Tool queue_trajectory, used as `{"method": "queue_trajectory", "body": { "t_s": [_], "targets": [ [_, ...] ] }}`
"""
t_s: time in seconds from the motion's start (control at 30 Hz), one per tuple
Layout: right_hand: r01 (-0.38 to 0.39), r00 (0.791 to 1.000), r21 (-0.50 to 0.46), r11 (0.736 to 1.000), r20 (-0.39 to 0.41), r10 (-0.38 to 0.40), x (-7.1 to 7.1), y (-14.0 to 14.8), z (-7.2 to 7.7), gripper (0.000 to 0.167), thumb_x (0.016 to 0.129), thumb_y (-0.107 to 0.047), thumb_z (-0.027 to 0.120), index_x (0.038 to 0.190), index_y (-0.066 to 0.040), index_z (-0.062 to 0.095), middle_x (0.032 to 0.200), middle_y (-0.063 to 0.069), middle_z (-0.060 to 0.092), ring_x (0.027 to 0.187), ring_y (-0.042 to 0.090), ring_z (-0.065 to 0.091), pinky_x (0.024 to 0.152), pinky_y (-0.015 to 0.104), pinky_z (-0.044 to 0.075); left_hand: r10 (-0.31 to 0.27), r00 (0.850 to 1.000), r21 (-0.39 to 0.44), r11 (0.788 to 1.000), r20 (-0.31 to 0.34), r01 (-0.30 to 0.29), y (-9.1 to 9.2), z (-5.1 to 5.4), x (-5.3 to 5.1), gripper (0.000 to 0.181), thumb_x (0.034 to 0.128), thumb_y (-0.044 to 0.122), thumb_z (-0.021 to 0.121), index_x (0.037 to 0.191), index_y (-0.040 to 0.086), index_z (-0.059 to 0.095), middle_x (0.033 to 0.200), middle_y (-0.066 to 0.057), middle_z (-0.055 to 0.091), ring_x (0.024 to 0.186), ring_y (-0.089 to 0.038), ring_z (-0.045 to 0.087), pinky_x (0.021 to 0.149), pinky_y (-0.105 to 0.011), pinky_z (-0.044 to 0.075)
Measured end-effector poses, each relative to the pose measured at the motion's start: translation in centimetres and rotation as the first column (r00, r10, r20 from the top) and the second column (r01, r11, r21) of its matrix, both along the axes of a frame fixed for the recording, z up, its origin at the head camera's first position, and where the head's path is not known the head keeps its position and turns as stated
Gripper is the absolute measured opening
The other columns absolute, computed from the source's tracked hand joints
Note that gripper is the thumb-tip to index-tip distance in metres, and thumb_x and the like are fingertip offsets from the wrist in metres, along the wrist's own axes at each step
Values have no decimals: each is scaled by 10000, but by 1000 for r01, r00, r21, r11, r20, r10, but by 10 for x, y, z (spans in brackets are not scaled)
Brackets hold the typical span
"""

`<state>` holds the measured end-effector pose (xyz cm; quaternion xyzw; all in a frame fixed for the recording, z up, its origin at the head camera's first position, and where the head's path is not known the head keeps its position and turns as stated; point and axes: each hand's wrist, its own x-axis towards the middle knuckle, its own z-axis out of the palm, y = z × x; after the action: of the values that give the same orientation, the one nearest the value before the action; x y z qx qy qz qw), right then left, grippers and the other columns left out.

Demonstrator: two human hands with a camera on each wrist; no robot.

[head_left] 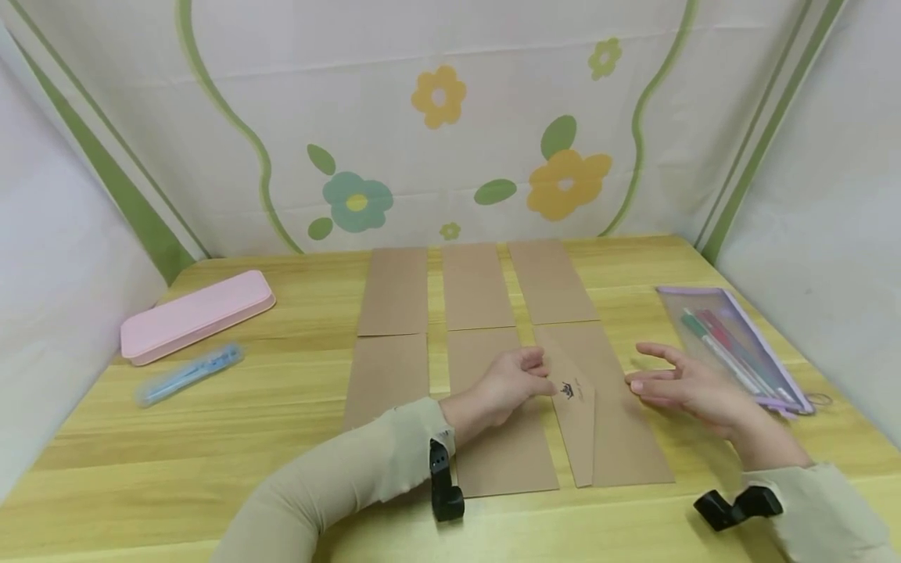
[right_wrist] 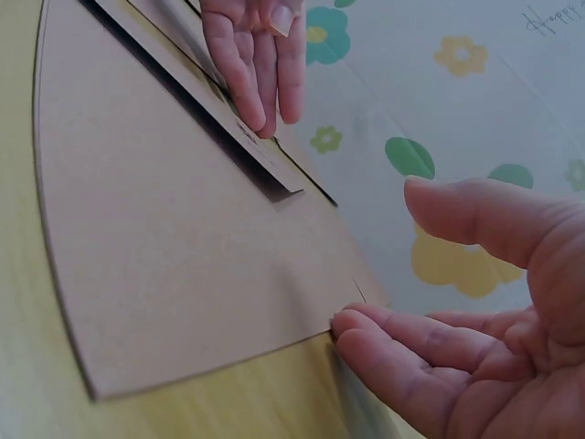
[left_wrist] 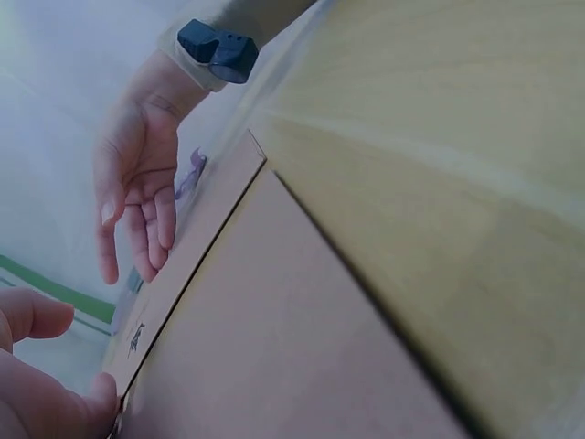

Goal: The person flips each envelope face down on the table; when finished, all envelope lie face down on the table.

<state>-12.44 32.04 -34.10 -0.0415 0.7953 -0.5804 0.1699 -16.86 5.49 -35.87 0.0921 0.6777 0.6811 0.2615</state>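
Brown kraft-paper envelopes lie in two rows on the table. The near right envelope (head_left: 622, 422) has its pointed flap (head_left: 579, 422) on top, printed with a small black crown and faint lettering. My left hand (head_left: 508, 385) is at that envelope's left edge, thumb by the crown in the head view, fingers loosely bent. Across from it, my right hand (head_left: 693, 391) has its fingertips at the envelope's right edge, thumb spread away in the right wrist view. The flap stands slightly raised there. Neither hand pinches anything. Beside it lies the near middle envelope (head_left: 507, 469), partly covered by my left wrist.
A pink pencil case (head_left: 197, 313) lies at the left, with a blue translucent packet (head_left: 190, 375) in front of it. At the right, a purple-edged mesh pouch (head_left: 732, 344) holds several pens. Behind the wooden table (head_left: 141, 485) hangs a flowered cloth (head_left: 493, 78).
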Motion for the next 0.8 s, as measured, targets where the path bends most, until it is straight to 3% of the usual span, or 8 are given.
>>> {"method": "queue_trajectory", "body": {
  "t_s": [0.4,0.63,0.8],
  "targets": [
    [24,1000,56,998,-13,-23,3,-3,-4,743,893,-163,602,1421,78,139,1313,333,432,984,-32,566,814,162,475,73,996,90,993,50,-77,1,0,0,627,760,-134,609,1345,-77,391,1347,-181,461,1217,-271,482,960,-289,439],
    [28,999,114,993,-46,-22,6,-9,-7,721,895,-193,605,1419,66,183,1357,335,377,1000,-70,516,811,145,451,106,994,65,992,-25,-104,3,-3,1,650,753,-147,619,1353,-67,384,1267,-131,512,1138,-219,520,909,-263,472],
    [43,998,98,994,-57,-38,9,-13,-7,715,887,-189,613,1416,62,202,1355,342,367,1006,-72,502,816,154,454,127,991,116,986,-31,-123,6,-5,0,652,767,-143,614,1365,-72,363,1181,-119,538,1041,-166,542,867,-236,486]
  ]
}}
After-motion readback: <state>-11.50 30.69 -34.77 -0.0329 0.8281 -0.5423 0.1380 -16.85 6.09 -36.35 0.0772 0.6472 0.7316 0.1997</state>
